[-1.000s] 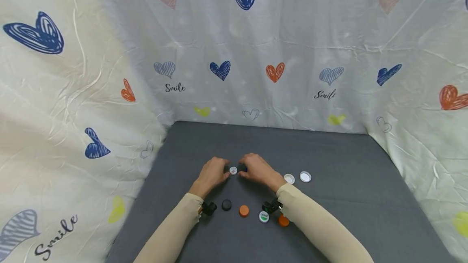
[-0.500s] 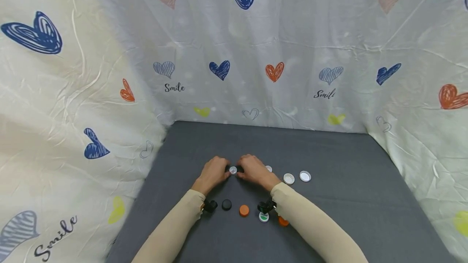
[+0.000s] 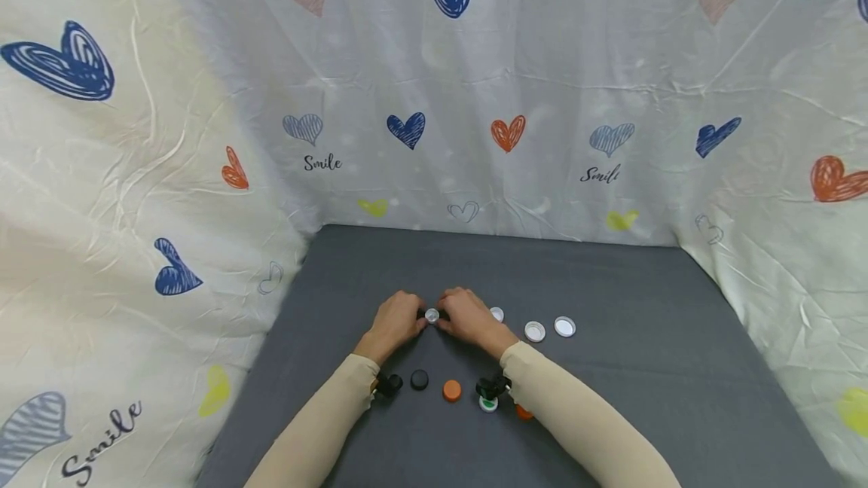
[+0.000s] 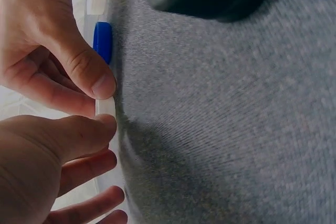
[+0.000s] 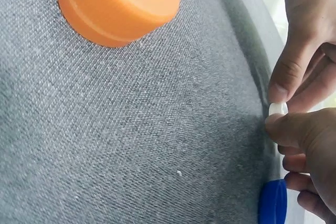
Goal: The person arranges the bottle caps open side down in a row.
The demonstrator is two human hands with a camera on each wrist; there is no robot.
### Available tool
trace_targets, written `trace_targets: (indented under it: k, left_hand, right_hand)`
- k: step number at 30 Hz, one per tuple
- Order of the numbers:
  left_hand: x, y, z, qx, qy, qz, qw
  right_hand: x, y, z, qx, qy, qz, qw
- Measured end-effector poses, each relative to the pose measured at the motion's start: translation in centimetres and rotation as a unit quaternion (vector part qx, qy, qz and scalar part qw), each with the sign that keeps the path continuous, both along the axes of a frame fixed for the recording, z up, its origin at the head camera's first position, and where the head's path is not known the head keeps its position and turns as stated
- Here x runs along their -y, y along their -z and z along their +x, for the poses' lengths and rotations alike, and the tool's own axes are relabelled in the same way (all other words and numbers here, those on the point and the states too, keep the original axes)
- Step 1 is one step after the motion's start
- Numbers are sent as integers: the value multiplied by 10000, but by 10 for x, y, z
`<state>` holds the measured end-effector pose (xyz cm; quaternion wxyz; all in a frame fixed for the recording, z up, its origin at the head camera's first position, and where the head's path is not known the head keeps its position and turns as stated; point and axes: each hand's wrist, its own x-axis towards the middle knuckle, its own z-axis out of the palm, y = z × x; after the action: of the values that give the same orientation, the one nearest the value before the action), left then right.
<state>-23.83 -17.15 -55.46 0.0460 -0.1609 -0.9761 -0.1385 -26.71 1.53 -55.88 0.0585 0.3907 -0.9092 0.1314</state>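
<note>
Both hands meet at a small white bottle cap [image 3: 432, 315], which lies hollow side up in the head view. My left hand [image 3: 395, 324] grips its left side with thumb and fingers. From the other side my right hand [image 3: 470, 316] pinches it. In the left wrist view, the white edge of the cap [image 4: 105, 107] shows between the two thumbs. The same cap [image 5: 277, 109] sits between the thumb tips in the right wrist view. A blue cap [image 5: 273, 203] stands close by the right hand's fingers; the hand hides it in the head view.
White caps lie right of the hands: one behind the right hand [image 3: 497, 314], then a wider one [image 3: 534, 332] and another [image 3: 565, 327]. Nearer are a black cap [image 3: 419, 379], an orange cap [image 3: 452, 391], a white-and-green cap [image 3: 488, 404] and a partly hidden orange cap [image 3: 524, 413].
My right hand has moved slightly left and come onto the white cap, uncovering another white cap behind it. The left hand has stayed at the cap.
</note>
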Motion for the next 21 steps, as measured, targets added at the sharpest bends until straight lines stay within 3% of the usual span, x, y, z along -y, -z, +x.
trace_targets:
  k: [6,15,21]
  left_hand:
    - [2,-5,4,-80,-24,138,9999]
    - [0,-24,11,-440,105,245,9987]
    - [-2,-35,22,-691,261,419,9964]
  right_hand:
    - [-4,-10,4,113,2,-248,9996]
    - [-13,-26,12,-80,-36,-750,9971]
    - [-20,-38,22,-145,-51,-849,9963]
